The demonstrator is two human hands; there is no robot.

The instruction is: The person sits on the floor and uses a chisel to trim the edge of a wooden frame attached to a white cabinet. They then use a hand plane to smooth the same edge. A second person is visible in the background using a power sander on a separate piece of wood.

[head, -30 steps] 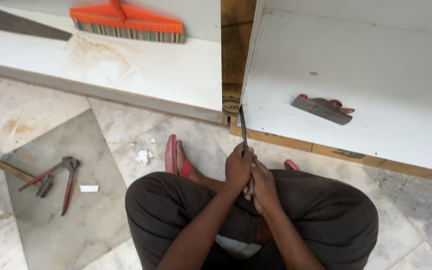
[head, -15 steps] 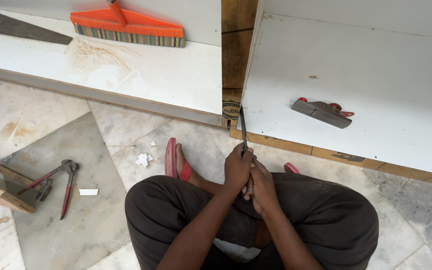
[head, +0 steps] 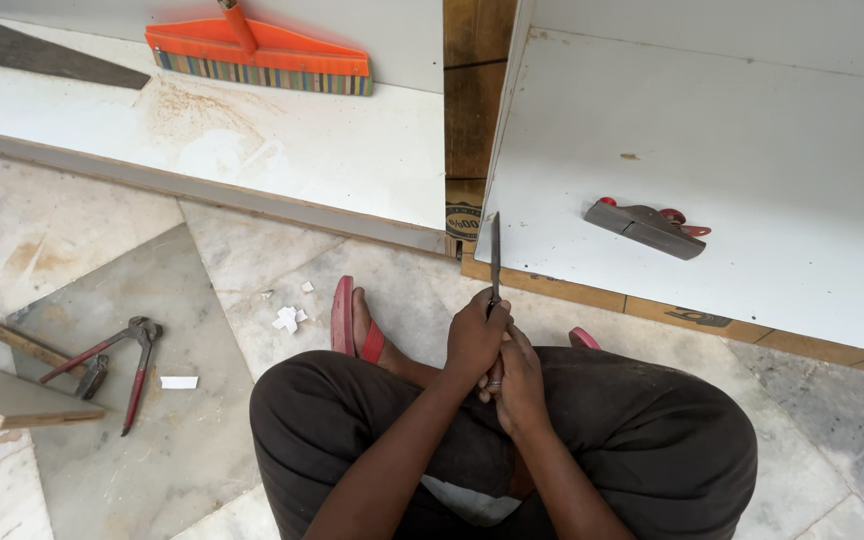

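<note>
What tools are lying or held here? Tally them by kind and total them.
Broom: 1
Plane: 1
Pincers: 1
Hammer: 1
Saw blade: 1
Thin blade, held in both hands, left and right: 1
Total: 6

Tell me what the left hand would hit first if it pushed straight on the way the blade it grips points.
The left hand holds a thin dark blade pointing away from the person. Straight on, it would probably first meet the near edge of the white board, just left of the hand plane; depth is uncertain.
</note>
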